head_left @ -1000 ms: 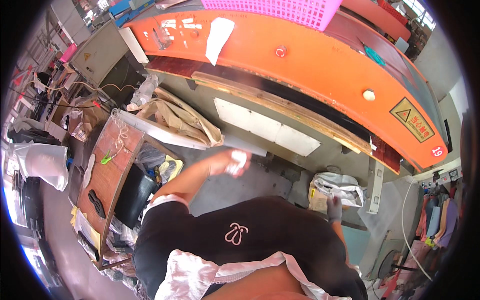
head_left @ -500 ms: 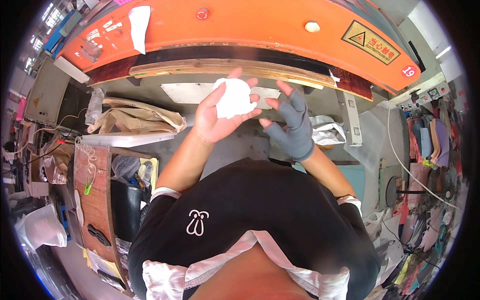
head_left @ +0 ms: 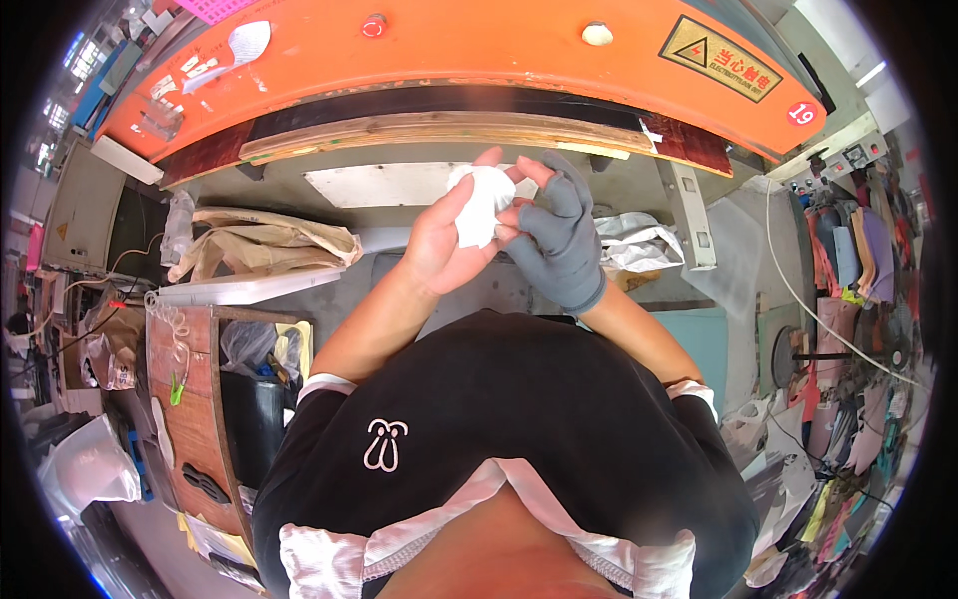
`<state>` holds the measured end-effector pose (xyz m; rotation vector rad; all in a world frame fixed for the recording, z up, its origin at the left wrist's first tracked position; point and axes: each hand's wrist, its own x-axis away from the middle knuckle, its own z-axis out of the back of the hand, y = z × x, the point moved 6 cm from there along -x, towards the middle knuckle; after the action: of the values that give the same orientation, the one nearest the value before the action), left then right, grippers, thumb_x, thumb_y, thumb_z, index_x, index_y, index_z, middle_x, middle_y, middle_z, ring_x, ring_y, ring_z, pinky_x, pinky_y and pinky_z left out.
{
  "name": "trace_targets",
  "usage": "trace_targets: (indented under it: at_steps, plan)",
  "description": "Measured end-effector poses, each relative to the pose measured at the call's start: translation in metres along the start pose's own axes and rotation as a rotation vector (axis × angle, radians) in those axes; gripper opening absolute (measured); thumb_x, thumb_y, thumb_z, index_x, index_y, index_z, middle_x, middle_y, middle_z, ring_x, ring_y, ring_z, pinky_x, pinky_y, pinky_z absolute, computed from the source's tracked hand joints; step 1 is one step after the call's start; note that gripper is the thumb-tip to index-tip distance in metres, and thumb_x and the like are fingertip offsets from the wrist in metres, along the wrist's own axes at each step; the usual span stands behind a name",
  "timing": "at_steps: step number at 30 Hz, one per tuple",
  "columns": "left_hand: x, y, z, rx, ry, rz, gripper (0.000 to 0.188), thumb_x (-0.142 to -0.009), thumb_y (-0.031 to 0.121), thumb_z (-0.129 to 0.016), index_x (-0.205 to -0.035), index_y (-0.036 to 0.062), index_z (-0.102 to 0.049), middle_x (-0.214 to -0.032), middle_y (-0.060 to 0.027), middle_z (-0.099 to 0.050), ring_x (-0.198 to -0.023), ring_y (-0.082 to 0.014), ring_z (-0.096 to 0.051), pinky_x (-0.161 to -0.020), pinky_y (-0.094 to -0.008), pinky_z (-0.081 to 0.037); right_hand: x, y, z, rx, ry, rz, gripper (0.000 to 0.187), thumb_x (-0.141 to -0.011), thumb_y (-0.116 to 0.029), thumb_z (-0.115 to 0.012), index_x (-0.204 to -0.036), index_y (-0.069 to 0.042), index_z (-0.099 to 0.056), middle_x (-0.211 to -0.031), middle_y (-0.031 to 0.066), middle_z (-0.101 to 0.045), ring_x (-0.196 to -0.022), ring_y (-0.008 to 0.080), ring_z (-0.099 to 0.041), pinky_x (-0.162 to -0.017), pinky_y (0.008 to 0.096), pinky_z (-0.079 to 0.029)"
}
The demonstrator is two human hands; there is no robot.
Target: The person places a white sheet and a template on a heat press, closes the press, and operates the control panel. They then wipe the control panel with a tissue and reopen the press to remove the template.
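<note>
A soft, crumpled white piece (head_left: 481,205), of cloth or paper, lies across the palm of my bare left hand (head_left: 439,240). My left thumb presses on its near side and the fingers curl up behind it. At its right edge is my right hand (head_left: 559,240), in a grey glove that leaves the fingertips bare. The right fingers are bent and their tips pinch that edge. Exactly how much of the piece sits between them is hard to make out. Both hands are in the air, in front of the orange machine (head_left: 479,55).
Wooden boards (head_left: 439,137) run along the machine's front beyond my hands. To the left are brown paper sacking (head_left: 264,245) and a wooden cabinet (head_left: 185,349). A silvery wrapped bundle (head_left: 639,240) lies right of my glove. Coloured pieces hang on a rack (head_left: 848,250) far right.
My gloved right hand has moved left to meet the white piece, and its fingers have bent onto the edge. The left hand has shifted slightly right, its fingers curling more around the piece.
</note>
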<state>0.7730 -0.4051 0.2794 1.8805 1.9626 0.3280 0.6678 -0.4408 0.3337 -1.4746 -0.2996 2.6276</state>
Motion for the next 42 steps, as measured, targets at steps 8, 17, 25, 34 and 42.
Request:
trace_targets:
  at_steps: [8, 17, 25, 34, 42]
  plan:
    - [0.010, 0.001, 0.007, -0.235, -0.003, 0.073, 0.056, -0.090, 0.020, -0.049, -0.139, 0.0104, -0.026, -0.135, -0.0139, -0.037, -0.118, -0.0288, -0.044, -0.092, -0.0447, -0.042, 0.018, 0.032, 0.001, -0.489, -0.017, -0.515, 0.007, -0.078, -0.005, -0.060, -0.085, -0.004, -0.060, -0.124, 0.0129, -0.048, -0.101, 0.0174, -0.048, -0.082, 0.0302, -0.040]
    - [0.024, 0.005, 0.026, -0.338, 0.013, 0.192, 0.057, -0.087, 0.015, -0.052, -0.135, 0.0002, -0.028, -0.124, -0.0158, -0.046, -0.105, -0.0290, -0.055, -0.085, -0.0418, -0.048, 0.043, 0.067, -0.019, -1.111, 0.062, -0.997, 0.012, -0.087, -0.010, -0.052, -0.093, -0.001, -0.058, -0.116, 0.0102, -0.055, -0.098, 0.0154, -0.051, -0.089, 0.0306, -0.038]
    - [0.012, 0.010, 0.035, -0.720, 0.228, -0.124, 0.066, -0.074, -0.005, -0.052, -0.136, 0.0055, -0.031, -0.123, -0.0087, -0.048, -0.112, -0.0215, -0.049, -0.093, -0.0343, -0.041, 0.044, 0.071, -0.029, -1.242, 0.037, -0.998, 0.021, -0.088, -0.011, -0.052, -0.107, -0.002, -0.054, -0.119, 0.0112, -0.053, -0.106, 0.0186, -0.050, -0.096, 0.0338, -0.037]
    - [-0.026, -0.017, 0.014, -0.903, 0.189, -0.150, 0.059, -0.078, 0.007, -0.059, -0.132, 0.0038, -0.035, -0.124, -0.0091, -0.045, -0.119, -0.0196, -0.041, -0.098, -0.0320, -0.032, 0.056, 0.088, -0.034, -1.137, 0.037, -1.093, 0.034, -0.088, -0.017, -0.055, -0.116, 0.000, -0.052, -0.105, 0.0068, -0.058, -0.096, 0.0113, -0.053, -0.081, 0.0272, -0.044]
    - [-0.095, -0.037, 0.025, -1.112, 0.153, -0.058, 0.038, -0.088, 0.015, -0.055, -0.121, -0.0007, -0.044, -0.114, -0.0087, -0.050, -0.106, -0.0153, -0.047, -0.091, -0.0292, -0.038, 0.078, 0.159, -0.009, -1.545, 0.301, -1.319, 0.030, -0.089, -0.017, -0.053, -0.111, 0.003, -0.052, -0.104, 0.0112, -0.059, -0.096, 0.0211, -0.058, -0.083, 0.0341, -0.047]
